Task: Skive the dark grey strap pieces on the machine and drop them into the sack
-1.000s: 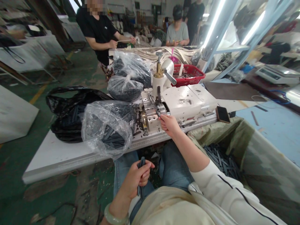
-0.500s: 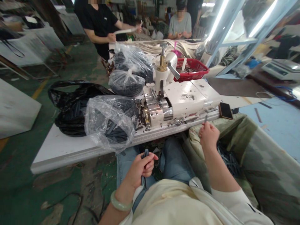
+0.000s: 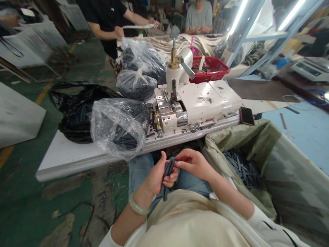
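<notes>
My left hand [image 3: 160, 175] is closed around a small bundle of dark grey strips [image 3: 168, 171], its thumb pointing up beside them. The bundle stands at a tilt above my lap, its lower ends sticking out below the fingers. My right hand [image 3: 196, 164] has come against the bundle's right side, thumb and index finger pinched on a dark strip at its upper part. The fingertips partly hide that strip. In front of both hands stands a white machine [image 3: 177, 109] with a metal head and a lever, dark scraps scattered over it.
An open clear plastic bag [image 3: 102, 123] and a black bag [image 3: 77, 128] hold dark strips on the table [image 3: 61, 154]. To my right a green fabric-lined bin [image 3: 275, 154] contains many strips. A phone [image 3: 246, 116], a red basket [image 3: 218, 73] and two people [image 3: 102, 20] are beyond.
My right hand has moved left and down from above the bin's edge to the bundle in my left hand. My left hand has turned slightly, showing more of the strips.
</notes>
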Demonstrator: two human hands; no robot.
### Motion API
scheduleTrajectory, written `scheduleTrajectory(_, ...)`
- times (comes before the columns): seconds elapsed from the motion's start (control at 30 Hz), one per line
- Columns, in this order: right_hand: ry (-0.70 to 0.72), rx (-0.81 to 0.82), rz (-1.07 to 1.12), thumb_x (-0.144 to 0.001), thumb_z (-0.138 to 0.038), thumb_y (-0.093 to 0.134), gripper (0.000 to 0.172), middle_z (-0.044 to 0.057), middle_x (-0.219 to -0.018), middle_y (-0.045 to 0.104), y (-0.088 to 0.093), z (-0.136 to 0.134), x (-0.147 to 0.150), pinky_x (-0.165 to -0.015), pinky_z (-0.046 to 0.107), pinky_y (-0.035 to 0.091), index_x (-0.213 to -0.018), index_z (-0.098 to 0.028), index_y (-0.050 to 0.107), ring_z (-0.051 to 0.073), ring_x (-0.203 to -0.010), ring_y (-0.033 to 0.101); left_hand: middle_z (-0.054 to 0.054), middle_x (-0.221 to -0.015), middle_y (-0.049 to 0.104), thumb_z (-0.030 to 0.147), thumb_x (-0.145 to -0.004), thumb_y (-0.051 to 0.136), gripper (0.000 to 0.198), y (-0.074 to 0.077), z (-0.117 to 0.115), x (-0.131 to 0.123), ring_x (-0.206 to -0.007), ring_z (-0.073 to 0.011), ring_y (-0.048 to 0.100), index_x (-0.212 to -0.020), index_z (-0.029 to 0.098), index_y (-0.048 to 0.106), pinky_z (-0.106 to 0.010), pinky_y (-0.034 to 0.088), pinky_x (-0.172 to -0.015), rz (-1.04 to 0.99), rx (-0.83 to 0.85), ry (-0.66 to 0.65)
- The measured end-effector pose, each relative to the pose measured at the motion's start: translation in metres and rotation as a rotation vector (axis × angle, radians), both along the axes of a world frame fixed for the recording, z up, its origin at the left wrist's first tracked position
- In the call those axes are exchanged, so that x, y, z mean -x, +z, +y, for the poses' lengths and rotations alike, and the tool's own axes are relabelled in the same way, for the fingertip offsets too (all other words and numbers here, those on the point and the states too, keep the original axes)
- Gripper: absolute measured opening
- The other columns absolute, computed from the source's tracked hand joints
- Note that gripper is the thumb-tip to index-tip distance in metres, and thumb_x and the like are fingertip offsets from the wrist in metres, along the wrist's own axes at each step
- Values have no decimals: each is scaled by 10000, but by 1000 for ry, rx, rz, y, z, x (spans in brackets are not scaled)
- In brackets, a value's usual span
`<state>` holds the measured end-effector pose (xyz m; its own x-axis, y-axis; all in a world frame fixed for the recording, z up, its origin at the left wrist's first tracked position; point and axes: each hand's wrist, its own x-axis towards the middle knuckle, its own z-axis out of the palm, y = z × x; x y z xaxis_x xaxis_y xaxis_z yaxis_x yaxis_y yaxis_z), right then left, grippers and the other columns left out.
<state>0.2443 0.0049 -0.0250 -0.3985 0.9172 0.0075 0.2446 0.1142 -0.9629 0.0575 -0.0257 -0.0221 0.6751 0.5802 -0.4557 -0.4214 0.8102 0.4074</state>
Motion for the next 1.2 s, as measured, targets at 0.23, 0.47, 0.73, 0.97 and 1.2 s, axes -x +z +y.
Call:
scheduleTrajectory(0.23, 7, 80, 170, -744, -358, 755, 232, 15, -659, 586, -3, -3, 41, -573, 261, 387, -651, -165, 668, 128, -614, 509, 57, -490, 412, 720, -797, 463, 572, 5, -12, 10, -378, -10, 138, -695, 158, 484, -115, 111, -339, 142, -50, 88)
scheduleTrajectory(0.47, -222, 348, 558, -709, -346, 785, 220, -25, -593, 572, -4, 0, 33, -526, 220, 351, -702, -160, 668, 81, -534, 453, 46, -522, 434, 395, -905, 539, 327, 10, -7, 15, -371, -12, 216, -883, 86, 644, -125, 190, -338, 156, -107, 94)
scheduleTrajectory(0.73, -459, 410, 816, -687, -304, 801, 217, -41, -576, 521, 0, 12, 20, -523, 204, 365, -659, -158, 643, 64, -523, 427, 93, -507, 312, 451, -800, 679, 384, 9, -5, 18, -402, 0, 151, -833, 68, 671, -109, 126, -346, 170, -71, 212)
scheduleTrajectory(0.97, -430, 293, 800, -726, -279, 781, 165, -32, -672, 575, -9, 9, 18, -515, 181, 413, -743, -181, 649, 56, -532, 501, 88, -465, 347, 460, -734, 741, 383, 13, -5, 15, -382, 0, 174, -719, 96, 622, -115, 115, -339, 269, -107, 288)
scheduleTrajectory(1.2, -48, 201, 705, -809, -350, 712, 171, 59, -1009, 686, -10, -4, -6, -703, 298, 567, -889, -215, 646, 159, -790, 687, 97, -441, 365, 378, -665, 803, 335, 12, -4, 15, -371, -11, 235, -707, 138, 574, -126, 140, -352, 470, -243, 475)
